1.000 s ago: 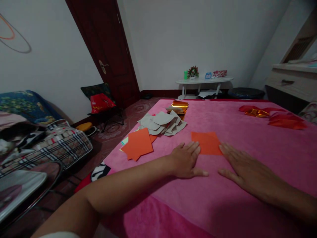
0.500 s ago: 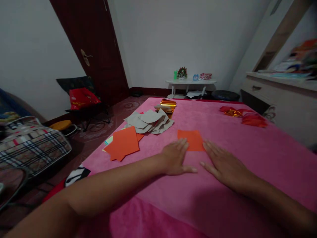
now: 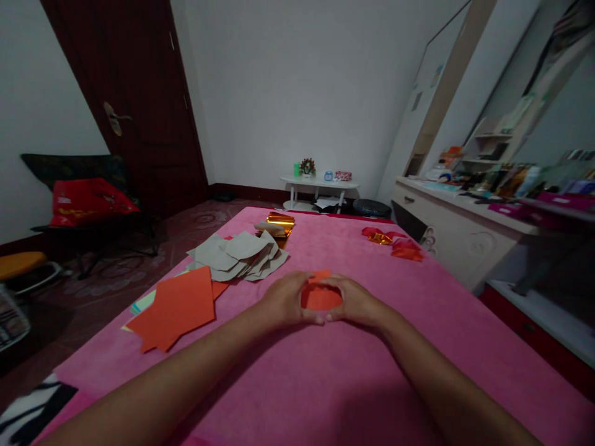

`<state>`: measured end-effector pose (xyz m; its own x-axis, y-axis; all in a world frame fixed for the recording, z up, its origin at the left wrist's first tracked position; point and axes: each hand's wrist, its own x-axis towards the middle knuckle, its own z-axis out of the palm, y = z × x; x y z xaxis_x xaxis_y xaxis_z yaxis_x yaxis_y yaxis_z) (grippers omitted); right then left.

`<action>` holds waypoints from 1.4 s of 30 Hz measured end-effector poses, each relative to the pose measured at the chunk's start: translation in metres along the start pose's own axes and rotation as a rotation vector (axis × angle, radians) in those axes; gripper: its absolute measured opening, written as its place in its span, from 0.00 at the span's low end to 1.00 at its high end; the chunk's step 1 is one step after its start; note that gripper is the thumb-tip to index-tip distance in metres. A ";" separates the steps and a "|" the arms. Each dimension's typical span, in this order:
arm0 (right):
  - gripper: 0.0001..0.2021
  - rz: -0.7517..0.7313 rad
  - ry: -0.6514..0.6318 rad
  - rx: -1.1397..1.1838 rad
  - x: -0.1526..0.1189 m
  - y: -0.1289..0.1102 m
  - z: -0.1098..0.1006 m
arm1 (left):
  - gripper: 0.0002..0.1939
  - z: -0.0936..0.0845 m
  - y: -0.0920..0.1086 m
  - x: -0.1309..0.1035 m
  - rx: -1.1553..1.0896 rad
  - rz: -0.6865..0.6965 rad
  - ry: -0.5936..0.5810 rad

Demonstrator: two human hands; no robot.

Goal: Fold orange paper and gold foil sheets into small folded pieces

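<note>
Currently, an orange paper sheet (image 3: 322,300) lies between the two hands, near the middle of a pink plush cover (image 3: 279,387). The visible part of the sheet is longer left to right than near to far; its side edges are hidden by the hands, so the true long axis cannot be read. One small portion shows past the fingertips, pointing to the far side.

Left hand (image 3: 286,298): curved round the left side of the sheet, fingers bent at the far part, thumb stretched along the near side. Right hand (image 3: 361,302): the same posture mirrored at the right side. Thumb tips sit just beside each other, nearer than the sheet. Thumb and fingers stand apart on each hand; whether either one pinches the paper, cannot tell.

Left of the hands: orange cardstock sheets (image 3: 176,306) overlapping at odd angles, corners toward the near side, over pale sheets (image 3: 146,301). Beyond these, a loose heap of grey paper pieces (image 3: 242,254), then shiny gold foil (image 3: 281,222) at the far end. Far right on the cover: a red bundle (image 3: 406,251) beside gold wrapping (image 3: 380,238).
</note>
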<state>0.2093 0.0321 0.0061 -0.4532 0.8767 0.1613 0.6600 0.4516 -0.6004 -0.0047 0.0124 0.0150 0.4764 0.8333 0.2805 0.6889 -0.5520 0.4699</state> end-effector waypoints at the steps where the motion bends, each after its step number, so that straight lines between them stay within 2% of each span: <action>1: 0.33 -0.004 0.005 0.042 -0.001 0.003 0.002 | 0.50 0.008 -0.004 0.001 -0.051 0.001 0.003; 3: 0.28 -0.011 0.006 0.130 -0.004 0.008 0.004 | 0.52 0.021 -0.014 0.000 -0.135 -0.004 0.035; 5: 0.18 -0.017 0.004 0.196 -0.007 0.011 0.003 | 0.51 0.025 -0.021 -0.002 -0.211 -0.011 0.059; 7: 0.10 -0.027 0.015 0.240 -0.008 0.011 0.001 | 0.46 0.024 -0.025 -0.004 -0.274 -0.020 0.067; 9: 0.06 -0.031 0.044 0.282 -0.009 0.008 -0.001 | 0.39 0.020 -0.023 -0.004 -0.338 -0.031 0.090; 12: 0.08 0.018 0.173 0.406 -0.008 -0.004 -0.002 | 0.25 0.013 -0.012 -0.003 -0.605 -0.048 0.125; 15: 0.12 0.076 0.321 0.745 -0.008 -0.027 -0.005 | 0.17 0.005 0.004 -0.001 -0.961 -0.124 0.178; 18: 0.16 0.070 0.358 0.975 -0.008 -0.049 -0.010 | 0.17 -0.004 0.017 -0.001 -1.158 -0.192 0.267; 23: 0.23 0.046 0.423 1.018 -0.009 -0.059 -0.018 | 0.21 -0.010 0.030 -0.001 -1.328 -0.231 0.259; 27: 0.29 0.047 0.472 0.973 -0.009 -0.056 -0.018 | 0.30 -0.004 0.025 -0.001 -1.343 -0.263 0.317; 29: 0.28 0.045 0.489 0.942 -0.008 -0.054 -0.015 | 0.36 -0.001 0.019 0.000 -1.310 -0.276 0.371; 31: 0.22 0.045 0.514 0.880 -0.007 -0.050 -0.013 | 0.38 0.000 0.015 0.001 -1.258 -0.255 0.421; 34: 0.11 0.054 0.523 0.754 -0.006 -0.043 -0.011 | 0.27 0.000 0.011 0.001 -1.128 -0.218 0.495; 37: 0.10 0.062 0.480 0.684 -0.006 -0.040 -0.010 | 0.14 0.000 0.009 0.001 -1.017 -0.221 0.541; 42: 0.15 0.047 0.426 0.762 -0.007 -0.043 -0.009 | 0.14 0.001 0.007 0.000 -0.954 -0.178 0.548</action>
<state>0.1896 0.0082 0.0378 -0.0725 0.9477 0.3109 0.0232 0.3133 -0.9494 0.0004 0.0086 0.0178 -0.0555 0.9290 0.3659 -0.0912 -0.3696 0.9247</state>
